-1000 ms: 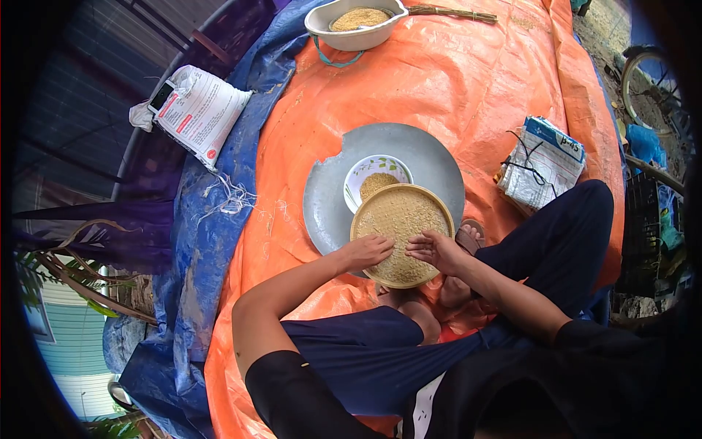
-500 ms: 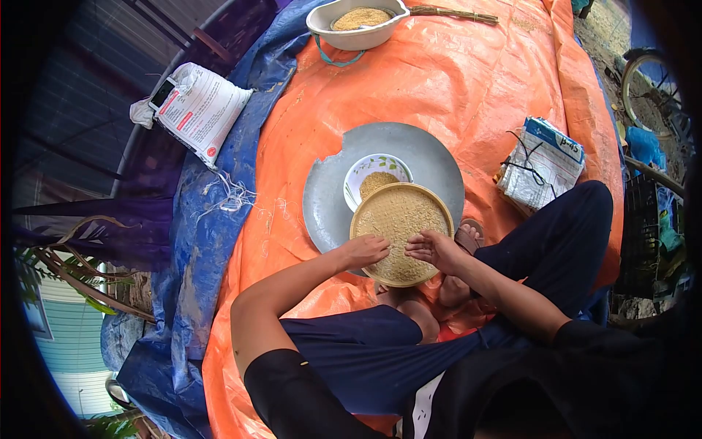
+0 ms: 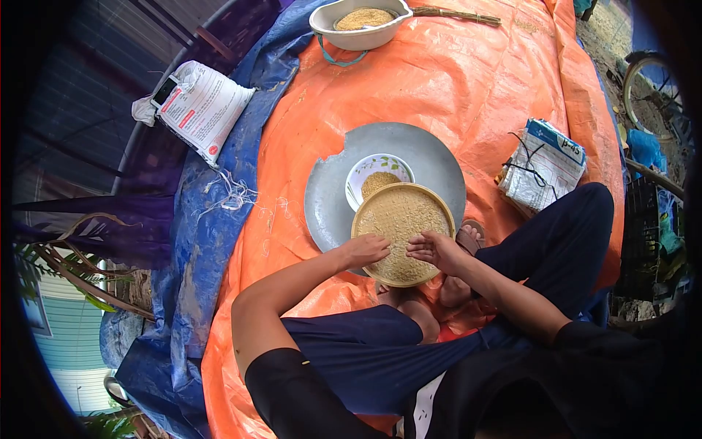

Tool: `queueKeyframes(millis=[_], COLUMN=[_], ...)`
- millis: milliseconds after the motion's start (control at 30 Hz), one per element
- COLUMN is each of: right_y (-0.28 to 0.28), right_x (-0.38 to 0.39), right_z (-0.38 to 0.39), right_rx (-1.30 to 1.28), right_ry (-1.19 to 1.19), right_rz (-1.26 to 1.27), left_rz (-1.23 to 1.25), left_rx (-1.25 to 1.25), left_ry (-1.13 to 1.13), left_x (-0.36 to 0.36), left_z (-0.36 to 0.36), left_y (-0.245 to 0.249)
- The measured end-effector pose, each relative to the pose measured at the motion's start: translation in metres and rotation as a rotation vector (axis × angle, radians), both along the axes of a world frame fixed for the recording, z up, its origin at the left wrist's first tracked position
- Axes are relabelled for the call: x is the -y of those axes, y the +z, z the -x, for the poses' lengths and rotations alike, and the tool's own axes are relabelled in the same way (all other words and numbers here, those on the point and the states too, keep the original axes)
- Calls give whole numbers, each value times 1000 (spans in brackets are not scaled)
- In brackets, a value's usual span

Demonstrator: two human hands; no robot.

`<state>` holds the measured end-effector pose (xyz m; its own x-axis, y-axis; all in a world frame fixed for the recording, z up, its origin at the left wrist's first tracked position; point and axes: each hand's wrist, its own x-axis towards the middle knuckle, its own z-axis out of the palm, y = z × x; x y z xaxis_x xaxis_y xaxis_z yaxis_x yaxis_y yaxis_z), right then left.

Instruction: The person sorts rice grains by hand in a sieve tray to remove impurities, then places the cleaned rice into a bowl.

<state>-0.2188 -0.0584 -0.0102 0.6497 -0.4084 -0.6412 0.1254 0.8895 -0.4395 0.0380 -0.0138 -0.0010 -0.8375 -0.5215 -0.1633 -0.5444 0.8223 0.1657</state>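
A round woven winnowing basket (image 3: 404,212) with a raised rim holds a layer of pale grain and sits in front of me. My left hand (image 3: 369,250) is over its left side, back of the hand up, fingers reaching inward low over the grain. Across from it, my right hand (image 3: 433,251) has its fingers stretched towards the left, thumb raised. Whether the fingertips touch the grain is hard to tell. Behind the basket, partly covered by it, a white leaf-patterned bowl (image 3: 356,192) contains darker grain. Both overlap a large grey metal tray (image 3: 428,150) with a broken edge.
Orange tarpaulin (image 3: 468,80) covers the ground, with blue tarpaulin (image 3: 197,256) at left. A white printed sack (image 3: 201,106) lies there. A grey basin (image 3: 380,36) of grain stands at the back, beside a bundle of sticks (image 3: 457,14). A folded sack (image 3: 541,164) is at right.
The whole view has shifted very slightly. Both hands keep nearly the same place over the basket, with the right fingers only slightly changed.
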Motion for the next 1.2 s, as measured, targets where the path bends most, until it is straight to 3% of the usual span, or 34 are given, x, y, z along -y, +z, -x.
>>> queueKeyframes(millis=[567,1200], right_y=[-1,1], right_x=[-1,-1], right_z=[-1,-1], right_rx=[-4,-11], right_ry=[4,16], right_rz=[9,38], left_rz=[-30,-134], left_rx=[2,-29], left_ry=[32,244], left_x=[-2,-3], left_z=[-1,-11], left_y=[-3,-6])
